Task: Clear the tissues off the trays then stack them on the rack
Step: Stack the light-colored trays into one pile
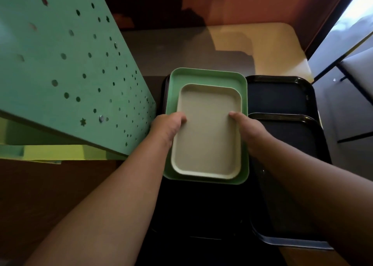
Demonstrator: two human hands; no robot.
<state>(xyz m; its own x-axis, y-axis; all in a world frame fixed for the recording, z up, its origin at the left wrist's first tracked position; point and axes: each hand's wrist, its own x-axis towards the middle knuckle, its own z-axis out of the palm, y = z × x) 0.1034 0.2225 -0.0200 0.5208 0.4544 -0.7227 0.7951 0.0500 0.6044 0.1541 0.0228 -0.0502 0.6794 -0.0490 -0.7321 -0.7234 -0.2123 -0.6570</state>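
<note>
A small beige tray (pixel 207 132) lies inside a larger green tray (pixel 205 76). My left hand (pixel 167 129) grips the beige tray's left rim, thumb over the edge. On the opposite rim my right hand (pixel 249 132) holds it the same way. The green tray rests on a dark tray stack (pixel 201 205) below. No tissues show on either tray.
Two black trays (pixel 280 96) (pixel 290 164) overlap to the right. A green perforated panel (pixel 66 63) slants along the left, close to my left hand. Beyond the trays a tabletop (pixel 262 43) reaches a red-brown wall. A grey seat (pixel 353 77) is at far right.
</note>
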